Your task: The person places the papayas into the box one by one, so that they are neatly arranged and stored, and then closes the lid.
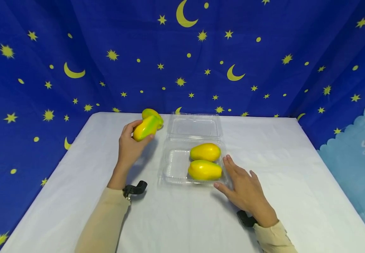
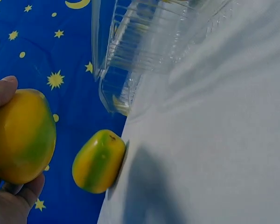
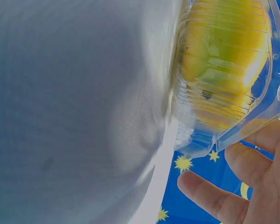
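Fruit (image 1: 145, 130), green-and-yellow, one: centre-left of the head view, gripped firmly round its sides by the left hand (image 1: 130, 143). Second fruit (image 1: 149, 112): partly hidden behind it, on the table (image 1: 264, 147). Clear box (image 1: 176, 164), lid (image 1: 195, 125) folded back: centre, two yellow fruits (image 1: 205, 152) in its right half. Right hand (image 1: 245, 188): fingers spread, beside the box's right edge.

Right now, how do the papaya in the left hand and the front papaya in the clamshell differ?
Support: the held papaya is gripped by the left hand, above the table; the front papaya lies in the clear clamshell.
Colour, head view: the held papaya shows a green band, the front papaya nearly all yellow.
Pose: the held papaya slants; the front papaya lies crosswise.
Both are glossy and elongated.
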A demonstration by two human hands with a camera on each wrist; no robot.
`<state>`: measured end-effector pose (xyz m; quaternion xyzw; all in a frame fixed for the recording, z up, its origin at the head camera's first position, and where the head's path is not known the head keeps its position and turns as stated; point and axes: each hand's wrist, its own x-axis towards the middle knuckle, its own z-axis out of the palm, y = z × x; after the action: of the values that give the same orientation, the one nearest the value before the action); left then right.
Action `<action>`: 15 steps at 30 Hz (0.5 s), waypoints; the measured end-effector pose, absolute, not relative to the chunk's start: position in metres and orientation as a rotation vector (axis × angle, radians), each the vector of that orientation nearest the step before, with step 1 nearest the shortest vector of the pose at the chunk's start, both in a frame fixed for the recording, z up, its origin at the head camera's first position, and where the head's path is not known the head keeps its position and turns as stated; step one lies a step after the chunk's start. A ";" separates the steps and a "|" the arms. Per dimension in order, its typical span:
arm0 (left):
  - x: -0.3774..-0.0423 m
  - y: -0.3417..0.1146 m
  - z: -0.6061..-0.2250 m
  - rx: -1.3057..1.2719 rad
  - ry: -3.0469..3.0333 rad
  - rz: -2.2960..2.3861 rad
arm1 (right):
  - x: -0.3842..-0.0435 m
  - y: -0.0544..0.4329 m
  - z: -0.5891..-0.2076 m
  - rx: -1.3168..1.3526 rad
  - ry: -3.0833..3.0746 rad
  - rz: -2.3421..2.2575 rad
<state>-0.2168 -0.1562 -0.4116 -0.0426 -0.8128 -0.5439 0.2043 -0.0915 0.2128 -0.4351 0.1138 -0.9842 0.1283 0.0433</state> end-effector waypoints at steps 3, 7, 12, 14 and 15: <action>-0.218 -0.153 -0.410 -0.132 -2.261 -1.512 | -0.091 0.212 -0.436 0.351 -3.001 0.391; -0.219 -0.149 -0.407 -0.152 -2.243 -1.507 | -0.092 0.211 -0.436 0.352 -3.011 0.389; -0.219 -0.143 -0.403 -0.180 -2.223 -1.502 | -0.092 0.211 -0.436 0.357 -3.017 0.377; -0.219 -0.141 -0.402 -0.202 -2.225 -1.497 | -0.092 0.212 -0.436 0.353 -3.012 0.372; -0.219 -0.140 -0.402 -0.212 -2.230 -1.497 | -0.092 0.212 -0.436 0.350 -3.010 0.373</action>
<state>-0.2188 -0.1395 -0.4015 -0.0766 -0.8071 -0.5418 0.2219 -0.0919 0.2117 -0.4362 0.1145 -0.9849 0.1221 0.0443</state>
